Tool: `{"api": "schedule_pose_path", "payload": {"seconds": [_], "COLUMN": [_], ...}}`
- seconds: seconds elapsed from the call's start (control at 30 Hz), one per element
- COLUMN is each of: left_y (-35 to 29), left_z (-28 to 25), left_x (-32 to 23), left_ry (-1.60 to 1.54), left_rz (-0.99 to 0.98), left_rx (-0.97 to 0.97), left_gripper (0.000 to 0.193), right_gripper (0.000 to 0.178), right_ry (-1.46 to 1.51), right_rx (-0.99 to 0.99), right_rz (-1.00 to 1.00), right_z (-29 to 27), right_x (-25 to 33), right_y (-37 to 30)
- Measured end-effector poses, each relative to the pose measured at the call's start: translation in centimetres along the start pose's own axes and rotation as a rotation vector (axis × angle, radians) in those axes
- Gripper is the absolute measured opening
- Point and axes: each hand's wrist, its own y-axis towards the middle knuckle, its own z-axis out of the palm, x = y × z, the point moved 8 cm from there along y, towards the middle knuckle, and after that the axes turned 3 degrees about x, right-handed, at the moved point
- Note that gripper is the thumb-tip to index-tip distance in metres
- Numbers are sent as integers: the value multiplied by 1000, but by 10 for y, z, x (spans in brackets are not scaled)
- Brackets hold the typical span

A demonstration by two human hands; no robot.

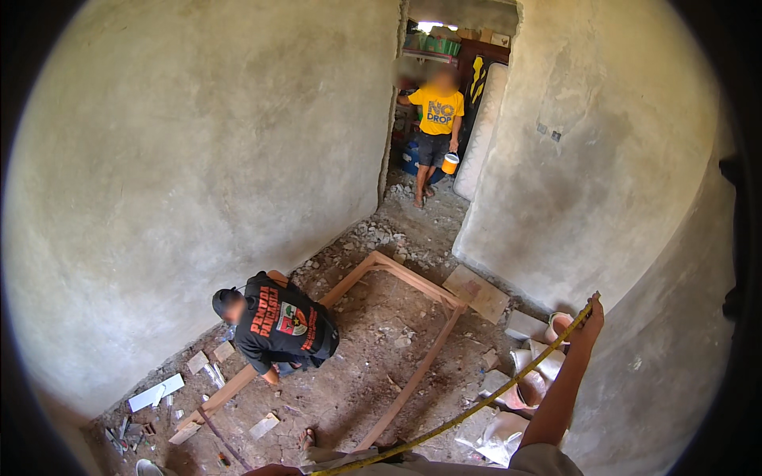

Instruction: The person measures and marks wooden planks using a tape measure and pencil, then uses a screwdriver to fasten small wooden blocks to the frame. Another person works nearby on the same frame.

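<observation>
A yellow tape measure (476, 404) stretches diagonally from the lower edge up to the right. My right hand (586, 327), arm reaching out toward the right wall, is closed on its upper end. Only a sliver of my left hand (274, 470) shows at the bottom edge, close to the tape's lower end; its fingers are hidden. Beneath the tape, a wooden frame (417, 278) of long beams lies on the dirt floor. A co-worker in a black shirt (290, 321) bends over its left beam, one hand low beside the wood.
Another person in a yellow shirt (436, 111) stands in the doorway with a small orange-and-white bucket (450, 163). White sacks (548, 361) and a bucket (559, 325) crowd the right wall. A flat board (476, 293) touches the frame's corner. Tools (119, 436) and scraps litter the lower left.
</observation>
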Motion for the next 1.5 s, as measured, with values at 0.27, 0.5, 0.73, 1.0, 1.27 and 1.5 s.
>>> {"api": "schedule_pose_path", "payload": {"seconds": [0.27, 0.5, 0.73, 1.0, 1.27, 1.5], "left_y": [-17, -44, -47, -117, -247, -273], "left_z": [21, 54, 75, 107, 149, 165], "left_x": [-11, 33, 32, 42, 90, 165], "left_ry": [-124, -139, -41, -164, -246, -85], "left_rz": [-10, -193, 134, 242, 136, -62], "left_rx": [51, 16, 122, -136, -287, -289], "left_gripper": [25, 30, 36, 33, 30, 34], "right_gripper": [30, 27, 20, 21, 26, 31], "right_ry": [-5, -47, -336, -349, -366, -369], "right_rx": [5, 184, 371, 862, 1035, 799], "right_rz": [25, 90, -129, -21, 94, 219], "right_z": [23, 28, 83, 257, 300, 179], "right_x": [-12, -38, -23, -100, -145, -190], "right_y": [19, 26, -53, -250, -352, -267]}}
